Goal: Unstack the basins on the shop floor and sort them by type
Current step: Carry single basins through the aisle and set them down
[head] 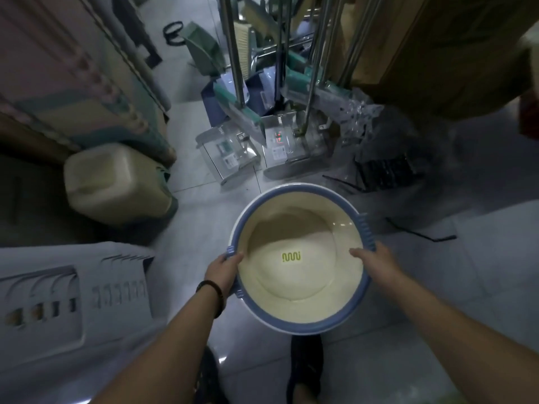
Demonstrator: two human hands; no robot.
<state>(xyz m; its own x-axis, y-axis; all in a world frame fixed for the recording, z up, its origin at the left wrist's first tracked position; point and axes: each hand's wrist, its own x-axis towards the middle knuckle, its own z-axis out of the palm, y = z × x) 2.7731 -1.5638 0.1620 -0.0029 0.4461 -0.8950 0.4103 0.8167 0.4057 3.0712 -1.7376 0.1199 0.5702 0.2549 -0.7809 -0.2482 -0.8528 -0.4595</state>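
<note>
A round basin (294,278) with a cream inside, a blue rim and a small green squiggle mark on its bottom is held level above the tiled floor, in the lower middle of the head view. My left hand (223,269) grips its left rim at a small handle, thumb inside the rim. My right hand (376,262) clasps the right rim by the ribbed blue handle. Whether more basins are nested under it is hidden.
A cream jerrycan (116,185) stands at the left. A grey slotted plastic crate (73,298) lies lower left. Metal dustpans (230,154) and broom handles (233,48) crowd the floor ahead. Black plastic parts (385,170) lie to the right. My dark shoes (306,365) are below the basin.
</note>
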